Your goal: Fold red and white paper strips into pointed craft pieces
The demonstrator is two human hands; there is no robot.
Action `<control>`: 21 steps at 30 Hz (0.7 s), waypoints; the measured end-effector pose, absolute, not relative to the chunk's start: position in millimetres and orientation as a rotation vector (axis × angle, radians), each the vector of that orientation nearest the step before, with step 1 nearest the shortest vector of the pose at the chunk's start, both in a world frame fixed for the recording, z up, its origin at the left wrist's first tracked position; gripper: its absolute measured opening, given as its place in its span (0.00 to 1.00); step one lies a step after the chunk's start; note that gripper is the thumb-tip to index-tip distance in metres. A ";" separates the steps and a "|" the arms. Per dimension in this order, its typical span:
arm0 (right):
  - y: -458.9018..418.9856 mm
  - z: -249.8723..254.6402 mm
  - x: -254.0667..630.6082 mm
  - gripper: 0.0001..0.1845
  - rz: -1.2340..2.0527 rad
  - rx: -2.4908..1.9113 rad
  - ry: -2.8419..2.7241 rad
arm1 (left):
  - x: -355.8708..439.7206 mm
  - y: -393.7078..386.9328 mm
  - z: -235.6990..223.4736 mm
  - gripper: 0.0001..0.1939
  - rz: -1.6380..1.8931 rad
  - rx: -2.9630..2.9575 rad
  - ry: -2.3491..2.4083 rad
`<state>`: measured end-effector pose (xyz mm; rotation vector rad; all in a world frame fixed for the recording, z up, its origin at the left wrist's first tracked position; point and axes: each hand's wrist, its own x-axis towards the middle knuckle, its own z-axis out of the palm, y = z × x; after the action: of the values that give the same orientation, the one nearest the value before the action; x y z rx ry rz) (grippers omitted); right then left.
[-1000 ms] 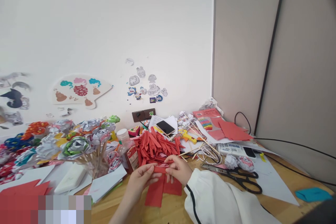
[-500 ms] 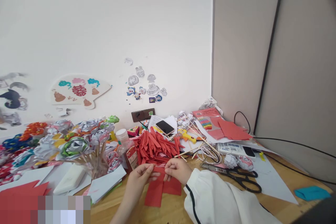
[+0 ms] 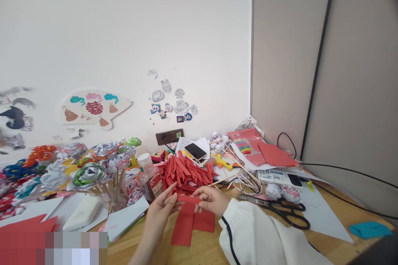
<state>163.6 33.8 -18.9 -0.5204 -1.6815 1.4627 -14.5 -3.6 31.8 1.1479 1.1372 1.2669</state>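
Note:
Between my two hands a small red paper strip (image 3: 189,199) is held level, just above the table. My left hand (image 3: 159,212) pinches its left end, with the thumb in front, other fingers behind and the index finger lifted off. At the right end, my right hand (image 3: 214,201) grips the strip between thumb and curled fingers. Below lie flat red paper pieces (image 3: 183,230), one overlapping another, on the wooden table (image 3: 155,252). A heap of folded red paper strips (image 3: 186,172) rises just beyond my fingers.
Black-handled scissors (image 3: 287,211) lie right of my right sleeve. Behind the heap are a phone (image 3: 195,151) and a yellow glue gun (image 3: 223,161). Paper flowers (image 3: 90,174), a clear bottle (image 3: 144,169) and white sheets (image 3: 129,217) crowd the left. A blue folded piece (image 3: 370,229) lies far right.
My left index finger has lifted and straightened away from the thumb, and the left hand has shifted slightly left. The right fingers have loosened a little around the strip.

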 end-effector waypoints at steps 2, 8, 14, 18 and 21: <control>34.2 -15.1 167.2 0.21 1.504 -0.486 -1.658 | -15.1 -4.1 32.9 0.34 1.272 1.149 1.115; 33.7 -11.5 172.7 0.22 1.713 -0.469 -1.622 | -15.2 -3.3 31.3 0.31 1.369 1.143 1.121; 37.2 -19.0 168.2 0.18 1.546 -0.629 -1.677 | -13.1 -3.4 33.5 0.34 1.284 1.158 1.098; 37.8 -22.2 165.9 0.17 1.511 -0.614 -1.702 | -11.8 -6.6 35.6 0.32 1.340 1.156 1.133; 35.7 -23.2 163.0 0.17 1.516 -0.605 -1.717 | -12.1 -8.5 34.1 0.29 1.446 1.130 1.187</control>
<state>163.0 35.7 -23.2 -0.6051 -1.7168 1.5164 -12.1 -8.5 34.1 1.1302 1.1874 1.4464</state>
